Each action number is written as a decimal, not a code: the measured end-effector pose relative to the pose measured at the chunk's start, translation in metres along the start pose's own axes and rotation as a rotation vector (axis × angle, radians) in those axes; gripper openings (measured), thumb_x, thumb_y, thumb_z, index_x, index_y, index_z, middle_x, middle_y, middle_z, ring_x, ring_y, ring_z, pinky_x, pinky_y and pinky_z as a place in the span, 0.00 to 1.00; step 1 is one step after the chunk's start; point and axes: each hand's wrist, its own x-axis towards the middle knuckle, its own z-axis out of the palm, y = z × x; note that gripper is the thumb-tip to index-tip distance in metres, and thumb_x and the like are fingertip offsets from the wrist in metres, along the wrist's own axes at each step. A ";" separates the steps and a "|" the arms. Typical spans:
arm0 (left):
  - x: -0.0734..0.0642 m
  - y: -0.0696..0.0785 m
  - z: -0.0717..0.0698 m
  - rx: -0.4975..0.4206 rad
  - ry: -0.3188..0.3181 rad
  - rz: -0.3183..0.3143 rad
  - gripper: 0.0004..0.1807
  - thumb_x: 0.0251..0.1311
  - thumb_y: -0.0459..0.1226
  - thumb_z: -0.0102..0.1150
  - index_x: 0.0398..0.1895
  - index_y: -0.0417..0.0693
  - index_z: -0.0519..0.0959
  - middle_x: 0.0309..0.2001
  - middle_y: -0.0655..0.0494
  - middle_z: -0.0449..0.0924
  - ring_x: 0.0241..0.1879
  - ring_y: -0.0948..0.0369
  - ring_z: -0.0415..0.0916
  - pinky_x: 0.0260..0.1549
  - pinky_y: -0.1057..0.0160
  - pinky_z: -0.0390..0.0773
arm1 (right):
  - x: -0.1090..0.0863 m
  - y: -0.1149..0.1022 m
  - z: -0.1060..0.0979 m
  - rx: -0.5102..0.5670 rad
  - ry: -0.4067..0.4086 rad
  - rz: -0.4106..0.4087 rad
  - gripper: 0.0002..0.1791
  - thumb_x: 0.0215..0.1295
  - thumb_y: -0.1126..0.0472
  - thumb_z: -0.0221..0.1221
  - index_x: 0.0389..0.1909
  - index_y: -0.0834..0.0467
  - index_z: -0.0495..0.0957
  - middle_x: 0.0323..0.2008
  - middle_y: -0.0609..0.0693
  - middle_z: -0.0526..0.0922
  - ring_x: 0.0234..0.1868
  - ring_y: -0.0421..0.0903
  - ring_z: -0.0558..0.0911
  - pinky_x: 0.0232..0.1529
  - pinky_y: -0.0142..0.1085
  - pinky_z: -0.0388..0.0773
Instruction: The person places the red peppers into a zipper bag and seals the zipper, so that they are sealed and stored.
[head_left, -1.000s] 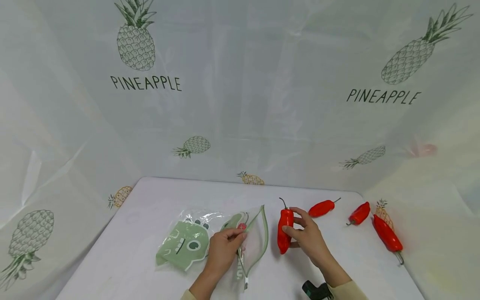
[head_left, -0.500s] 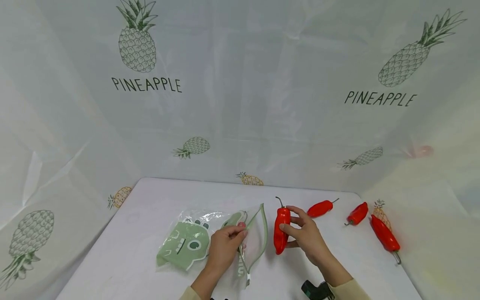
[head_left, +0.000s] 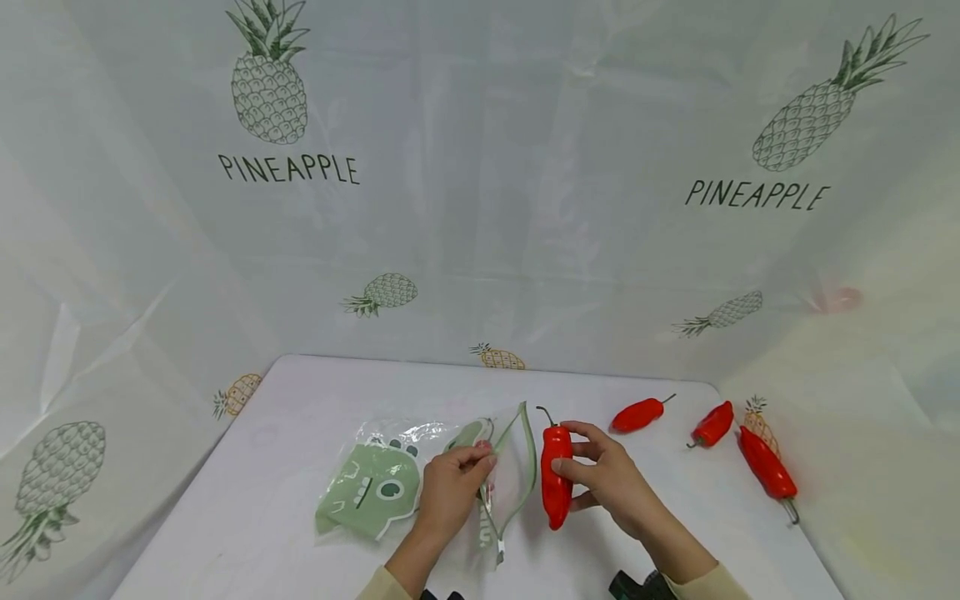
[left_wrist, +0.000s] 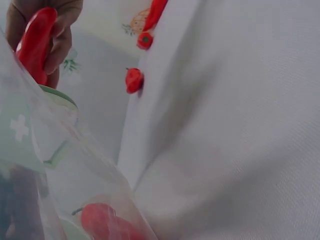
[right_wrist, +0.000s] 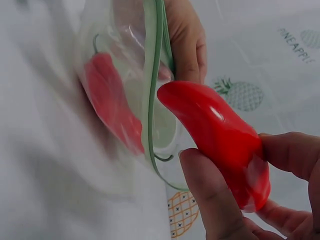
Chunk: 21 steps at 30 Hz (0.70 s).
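A clear zip bag printed with a green dinosaur face lies on its side. My left hand pinches one edge of its mouth, and the green zipper rim gapes to the right. Inside the bag a red pepper shows through the plastic in the right wrist view. My right hand grips another red pepper between thumb and fingers, stem pointing away. In the right wrist view, the tip of this held pepper overlaps the zipper rim at the bag's opening.
Three more red peppers lie on the white table at the right: one behind my right hand, a short pepper and a long pepper by the right edge. A pineapple-print sheet hangs behind.
My right hand has carried the pepper left and slightly toward me, closer to the bag's open mouth. The left hand has kept its hold on the bag almost in place.
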 end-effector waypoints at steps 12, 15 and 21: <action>-0.005 0.003 0.000 -0.018 0.012 0.001 0.04 0.60 0.37 0.76 0.38 0.51 0.93 0.39 0.58 0.90 0.30 0.71 0.78 0.28 0.73 0.79 | -0.008 -0.003 0.011 -0.062 -0.135 0.043 0.39 0.65 0.62 0.70 0.74 0.64 0.66 0.54 0.65 0.81 0.41 0.55 0.88 0.30 0.53 0.89; -0.008 0.005 0.001 -0.038 -0.002 0.011 0.04 0.59 0.37 0.77 0.38 0.51 0.93 0.39 0.59 0.89 0.32 0.71 0.78 0.30 0.73 0.80 | -0.004 -0.003 0.016 -0.075 -0.146 0.038 0.38 0.65 0.61 0.69 0.73 0.66 0.67 0.51 0.63 0.82 0.39 0.54 0.88 0.29 0.53 0.89; -0.011 0.009 0.001 -0.052 -0.050 0.016 0.06 0.62 0.37 0.75 0.42 0.51 0.93 0.43 0.58 0.90 0.34 0.67 0.78 0.30 0.73 0.82 | 0.007 -0.006 0.026 -0.072 -0.118 0.041 0.37 0.66 0.61 0.68 0.73 0.66 0.67 0.48 0.62 0.82 0.37 0.53 0.87 0.27 0.52 0.89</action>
